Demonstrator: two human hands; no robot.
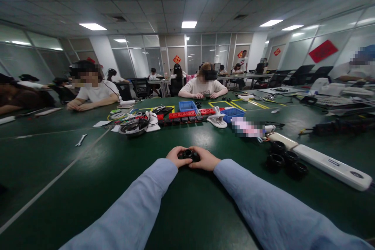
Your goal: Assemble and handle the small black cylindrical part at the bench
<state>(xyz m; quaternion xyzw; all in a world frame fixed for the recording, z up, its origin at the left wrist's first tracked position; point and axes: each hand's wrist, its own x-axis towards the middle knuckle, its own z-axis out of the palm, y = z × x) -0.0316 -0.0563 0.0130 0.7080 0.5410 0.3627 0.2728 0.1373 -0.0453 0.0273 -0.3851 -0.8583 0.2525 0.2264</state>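
Observation:
My left hand and my right hand meet in the middle of the head view. Between them is a small glossy black part with a round, ring-like opening facing up. Fingers of both hands wrap round its sides, and the thumbs come together in front of it. Much of the part is hidden by the hands, so its exact kind does not show. To the right of my right hand, several black ring-shaped parts stand in a cluster on the green tabletop.
A long white device lies at right. Ahead are a red socket strip, a blue basket, another blue basket, a white clip stand and coiled cables. A wrench lies left. People sit across the table.

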